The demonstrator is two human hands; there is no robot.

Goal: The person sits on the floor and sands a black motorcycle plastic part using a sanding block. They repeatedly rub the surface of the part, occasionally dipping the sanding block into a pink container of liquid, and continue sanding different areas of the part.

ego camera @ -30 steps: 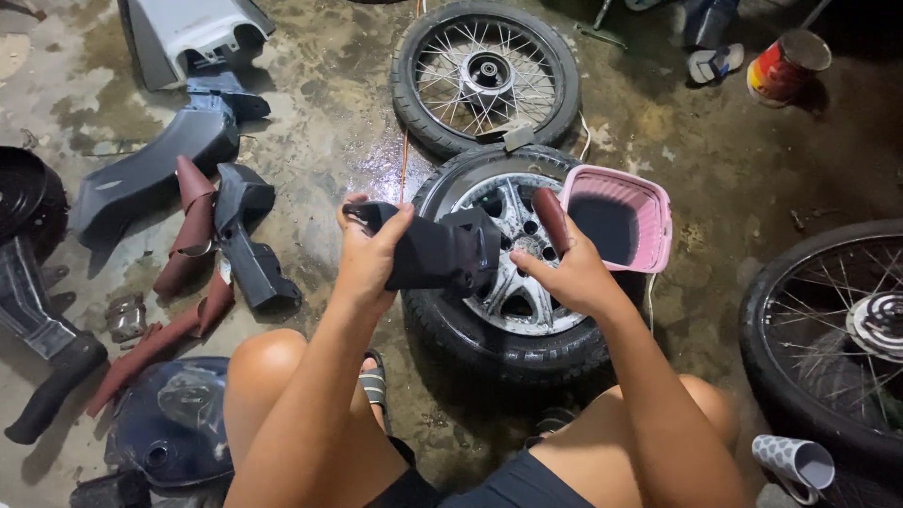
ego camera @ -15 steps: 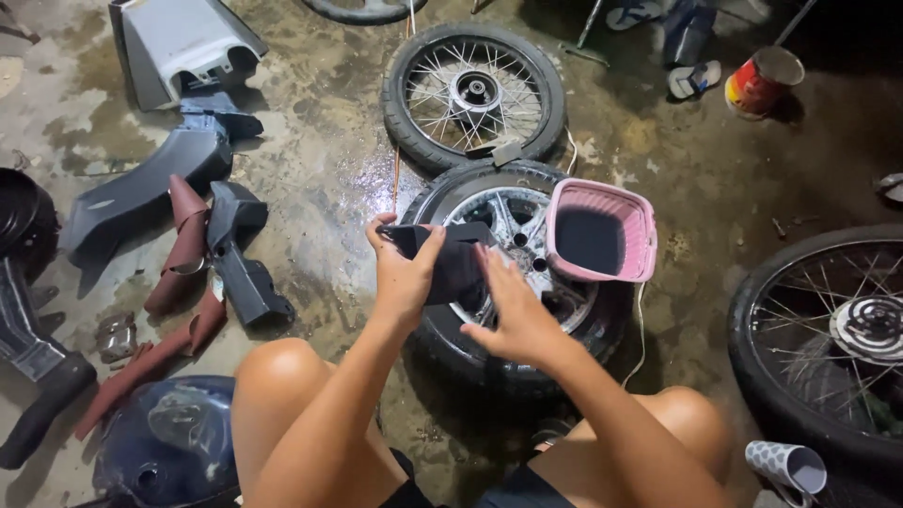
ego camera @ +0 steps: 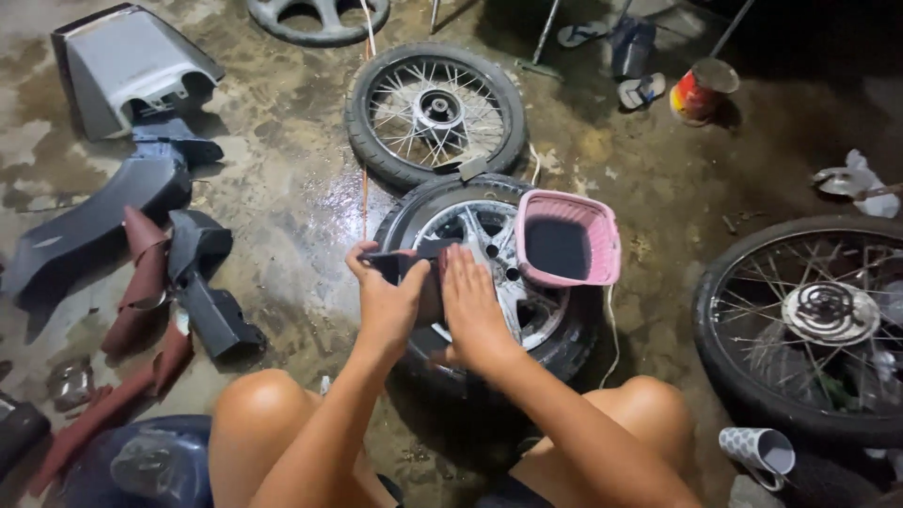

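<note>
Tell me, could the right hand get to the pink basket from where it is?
Probably yes. The right hand lies flat on the dark piece over the wheel, and the pink basket sits on that same wheel just beside it. Nothing stands between them.

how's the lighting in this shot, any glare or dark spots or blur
Head view: lit from near the camera, bright on both hands and the alloy wheel; glare off the wet concrete floor beside it; the top right corner falls into deep shadow beyond the red can; the spoked wheel at right is dim and slightly soft.
</note>
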